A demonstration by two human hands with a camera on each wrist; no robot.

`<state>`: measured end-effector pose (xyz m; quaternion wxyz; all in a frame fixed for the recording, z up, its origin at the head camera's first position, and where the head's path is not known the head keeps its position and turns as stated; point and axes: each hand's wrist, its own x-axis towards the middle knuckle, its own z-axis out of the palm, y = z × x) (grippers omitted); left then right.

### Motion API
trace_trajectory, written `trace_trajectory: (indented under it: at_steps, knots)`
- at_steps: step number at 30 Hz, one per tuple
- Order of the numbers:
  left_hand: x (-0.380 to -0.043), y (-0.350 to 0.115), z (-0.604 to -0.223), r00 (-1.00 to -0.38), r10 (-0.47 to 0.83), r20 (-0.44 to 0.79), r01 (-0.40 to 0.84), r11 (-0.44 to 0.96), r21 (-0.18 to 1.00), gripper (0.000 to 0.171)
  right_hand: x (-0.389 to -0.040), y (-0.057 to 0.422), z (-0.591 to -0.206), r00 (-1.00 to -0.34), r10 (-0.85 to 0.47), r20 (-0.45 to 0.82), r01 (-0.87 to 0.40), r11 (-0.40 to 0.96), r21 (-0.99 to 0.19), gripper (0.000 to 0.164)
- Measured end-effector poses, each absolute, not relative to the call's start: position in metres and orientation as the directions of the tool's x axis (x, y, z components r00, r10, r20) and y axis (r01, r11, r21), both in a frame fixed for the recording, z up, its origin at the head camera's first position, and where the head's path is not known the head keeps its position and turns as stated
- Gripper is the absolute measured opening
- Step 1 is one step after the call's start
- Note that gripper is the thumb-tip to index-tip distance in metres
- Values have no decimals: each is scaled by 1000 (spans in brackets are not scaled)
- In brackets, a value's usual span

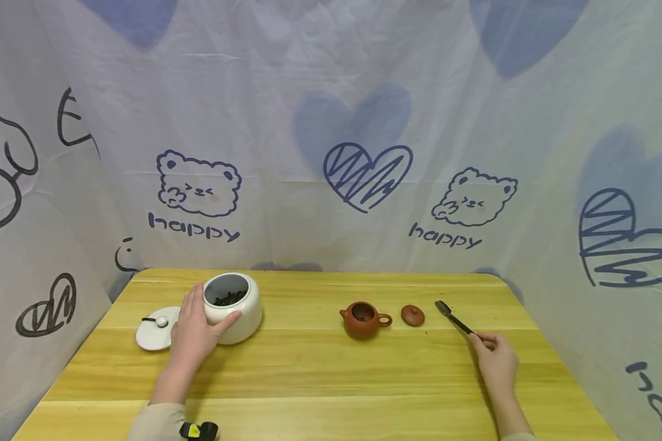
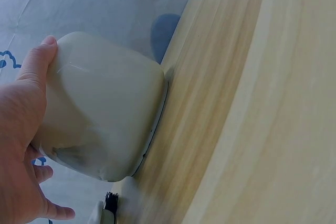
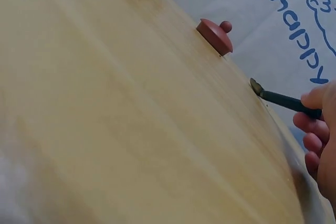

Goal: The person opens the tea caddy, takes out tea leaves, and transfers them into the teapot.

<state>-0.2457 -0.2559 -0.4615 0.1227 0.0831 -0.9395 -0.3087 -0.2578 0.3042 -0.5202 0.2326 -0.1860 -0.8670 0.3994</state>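
My left hand (image 1: 192,335) holds a white jar (image 1: 245,320) at its left side, the thumb lying across the front below the rim. Dark tea leaves (image 1: 230,298) show inside the jar's open mouth. From the left wrist, the jar's smooth side (image 2: 105,103) is seen with the thumb at its edge and some fingers spread off it. Over at the right, my right hand (image 1: 498,362) pinches the handle of a slim dark tea scoop (image 1: 455,321) between thumb and fingers. The scoop's head (image 3: 255,86) points away from the hand, close over the table.
A small reddish-brown teapot (image 1: 360,331) stands uncovered mid-table, its handle to the right. Its round lid (image 1: 413,316) lies beside it, knob up. Left of the jar is a white lid (image 1: 150,337), partly behind my left hand. Printed cloth (image 1: 287,220) hangs behind the wooden table (image 1: 320,380).
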Motion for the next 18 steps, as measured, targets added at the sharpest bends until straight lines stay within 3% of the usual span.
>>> trace_trajectory:
  at_steps: [6,18]
  knots:
    - [-246,-256,-463,-954,-233,191,-72,792,606,116,-258,308,-523,-814,540,213,193,598,-778,25]
    - [-247,-256,-466,-954,-229,194,-67,792,607,117,-260,311,-529,-852,456,257,179,715,-676,23]
